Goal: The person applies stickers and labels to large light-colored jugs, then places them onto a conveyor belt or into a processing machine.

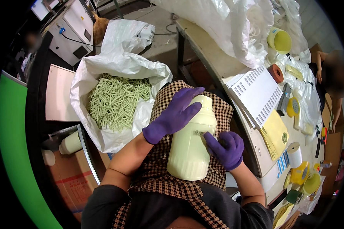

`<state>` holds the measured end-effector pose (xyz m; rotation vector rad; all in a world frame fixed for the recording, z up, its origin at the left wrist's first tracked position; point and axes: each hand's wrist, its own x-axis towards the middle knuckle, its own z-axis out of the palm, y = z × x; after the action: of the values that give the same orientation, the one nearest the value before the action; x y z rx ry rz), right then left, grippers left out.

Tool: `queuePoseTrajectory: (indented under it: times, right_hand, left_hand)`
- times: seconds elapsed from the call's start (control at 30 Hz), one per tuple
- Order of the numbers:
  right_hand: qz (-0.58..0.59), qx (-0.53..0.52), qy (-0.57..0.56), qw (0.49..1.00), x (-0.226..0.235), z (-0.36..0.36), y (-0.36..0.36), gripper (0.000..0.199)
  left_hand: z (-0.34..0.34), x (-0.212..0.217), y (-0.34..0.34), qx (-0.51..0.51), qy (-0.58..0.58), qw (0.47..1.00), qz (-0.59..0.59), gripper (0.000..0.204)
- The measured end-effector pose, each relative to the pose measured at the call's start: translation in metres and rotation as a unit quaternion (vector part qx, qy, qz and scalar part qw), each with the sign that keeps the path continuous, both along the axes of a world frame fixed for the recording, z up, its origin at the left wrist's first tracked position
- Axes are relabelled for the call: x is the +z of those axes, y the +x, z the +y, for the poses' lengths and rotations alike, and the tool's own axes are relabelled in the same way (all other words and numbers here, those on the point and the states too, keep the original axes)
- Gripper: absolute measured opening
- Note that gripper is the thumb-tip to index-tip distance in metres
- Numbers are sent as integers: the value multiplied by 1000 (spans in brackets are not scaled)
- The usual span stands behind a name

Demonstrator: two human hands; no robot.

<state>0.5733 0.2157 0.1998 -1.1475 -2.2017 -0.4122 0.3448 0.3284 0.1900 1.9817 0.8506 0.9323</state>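
A pale green plastic flask (188, 156) lies tilted across my lap, its narrower neck pointing away from me. My left hand (176, 112), in a purple glove, holds it at the shoulder and neck, the thumb over the front and the fingers stretched along the far side. Against the flask's right side is my right hand (227, 149), also gloved in purple. Its thumb touches the flask near small dark print, and its fingers are curled; whatever small thing they may hold cannot be made out. Under the flask spreads a brown-and-black checked apron (164, 173).
On the left stands an open white sack (80, 87) full of short pale green sticks (118, 101). Another pale flask (70, 143) lies by a cardboard box (78, 187). The right-hand table (252, 143) carries a spiral notebook (256, 95), tape rolls and cups. Another person (334, 76) is beyond it.
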Motion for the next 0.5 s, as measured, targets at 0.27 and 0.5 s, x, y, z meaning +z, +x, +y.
queuePoseTrajectory:
  times: [0.27,0.5]
  right_hand:
    - [-4,-16,-7,1000,-5,-10,1,50]
    - [-30,-12,-107,994,4,-13,1,55]
  left_hand:
    - [-2,4,2,-38,31,998,31,66]
    - [-3,11,-3,-81,42,990,105,117]
